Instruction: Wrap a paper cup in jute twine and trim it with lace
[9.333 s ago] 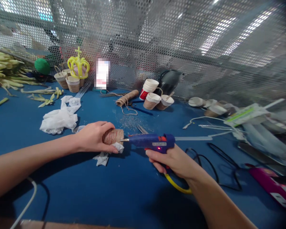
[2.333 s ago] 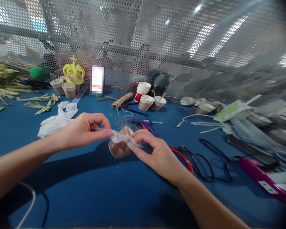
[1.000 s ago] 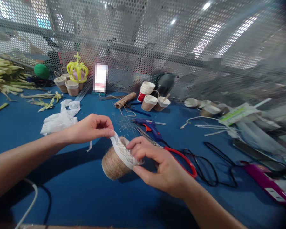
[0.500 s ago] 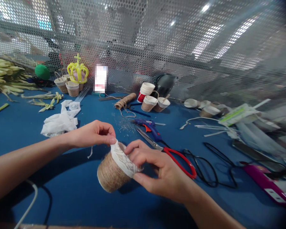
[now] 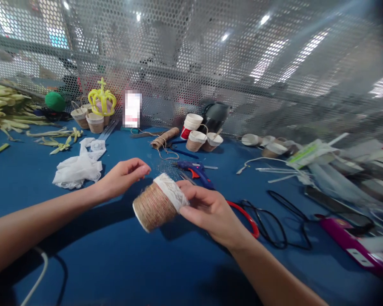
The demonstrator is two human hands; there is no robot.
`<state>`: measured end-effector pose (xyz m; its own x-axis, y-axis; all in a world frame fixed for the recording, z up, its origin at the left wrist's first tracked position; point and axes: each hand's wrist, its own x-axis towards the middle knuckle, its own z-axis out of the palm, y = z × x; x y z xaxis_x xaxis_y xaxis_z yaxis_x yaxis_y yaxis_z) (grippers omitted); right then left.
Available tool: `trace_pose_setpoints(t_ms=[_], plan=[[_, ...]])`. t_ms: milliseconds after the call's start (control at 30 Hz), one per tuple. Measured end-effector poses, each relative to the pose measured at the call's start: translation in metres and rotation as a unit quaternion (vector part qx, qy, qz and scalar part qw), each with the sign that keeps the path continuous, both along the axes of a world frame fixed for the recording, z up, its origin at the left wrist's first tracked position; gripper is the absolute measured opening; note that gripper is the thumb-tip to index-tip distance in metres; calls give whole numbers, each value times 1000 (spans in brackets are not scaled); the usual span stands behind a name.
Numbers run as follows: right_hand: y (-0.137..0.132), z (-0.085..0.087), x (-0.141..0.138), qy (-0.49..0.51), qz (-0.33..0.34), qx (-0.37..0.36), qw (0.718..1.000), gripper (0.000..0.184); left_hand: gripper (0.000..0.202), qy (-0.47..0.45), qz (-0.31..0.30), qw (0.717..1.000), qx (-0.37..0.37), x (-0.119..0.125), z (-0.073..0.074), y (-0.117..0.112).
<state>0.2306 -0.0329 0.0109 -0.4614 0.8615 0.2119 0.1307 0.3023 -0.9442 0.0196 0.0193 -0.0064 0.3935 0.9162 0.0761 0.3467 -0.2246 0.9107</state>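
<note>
A cup wrapped in brown twine (image 5: 156, 206), with a white lace band (image 5: 171, 190) round its rim, is tilted on its side above the blue table. My right hand (image 5: 207, 208) grips it at the rim, thumb on the lace and the other fingers behind or inside, partly hidden. To the left of the cup and apart from it, my left hand (image 5: 129, 174) has thumb and fingers pinched together; anything between the tips is too small to make out. Behind my right hand lie red-handled scissors (image 5: 247, 219), partly covered, and a blue glue gun (image 5: 199, 170).
White lace fabric (image 5: 78, 170) lies left of my left hand. Farther back are a twine roll (image 5: 166, 138), small cups (image 5: 196, 141) and a yellow crown (image 5: 102, 102) before a perforated metal screen (image 5: 166, 51). Black cable (image 5: 274, 238) and a purple power strip (image 5: 347, 242) lie right.
My left hand has let go of the lace rim and drawn back up and left. My right hand has turned and slightly raised the cup, so its mouth no longer shows.
</note>
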Motion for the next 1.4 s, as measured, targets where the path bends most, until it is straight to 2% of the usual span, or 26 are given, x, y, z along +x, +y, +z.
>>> trace_pose_setpoints(t_ms=[67,133,200,267,300,400,500,567,600,667,733,800,900,1100,1267,1400], plan=[[3,-1,0,-12,-23,13,1000,2,37,-9,-9,1000,13,1,6,-7],[4,-4,0,-29,-41,26,998,3,41,0,-64,998,16,3,9,-16],[4,-6,-1,-43,-53,40,997,3,62,4,-102,995,11,6,6,-24],[4,-8,-3,-58,-60,54,995,4,82,9,-108,994,12,10,0,-27],[4,-9,-4,-69,-61,62,994,4,86,15,-103,994,19,11,-3,-28],[3,-10,-6,-107,-85,104,985,2,82,54,-67,993,83,12,-11,-25],[1,-7,-5,-107,-178,163,965,17,77,117,-35,976,179,8,-15,-20],[-1,-5,-3,-75,-210,149,963,16,76,145,-35,965,216,6,-16,-19],[-3,-3,-3,-63,-193,116,972,12,75,152,-38,962,224,6,-17,-18],[-6,1,-2,-64,-108,28,992,10,74,157,-38,963,215,6,-17,-18],[-8,4,-2,-84,-37,-37,995,13,72,151,-34,971,182,7,-15,-18],[-8,6,-2,-89,-29,-59,994,15,70,142,-32,980,136,8,-13,-17],[-8,8,-2,-80,-51,-62,994,16,69,137,-40,985,97,8,-11,-16],[-8,4,1,-119,-14,-35,992,13,71,142,-55,982,111,7,-10,-16],[-7,4,0,-167,-20,-21,985,15,71,135,-58,985,86,7,-9,-17],[-7,5,0,-193,-38,19,980,15,72,127,-66,985,91,7,-9,-17]])
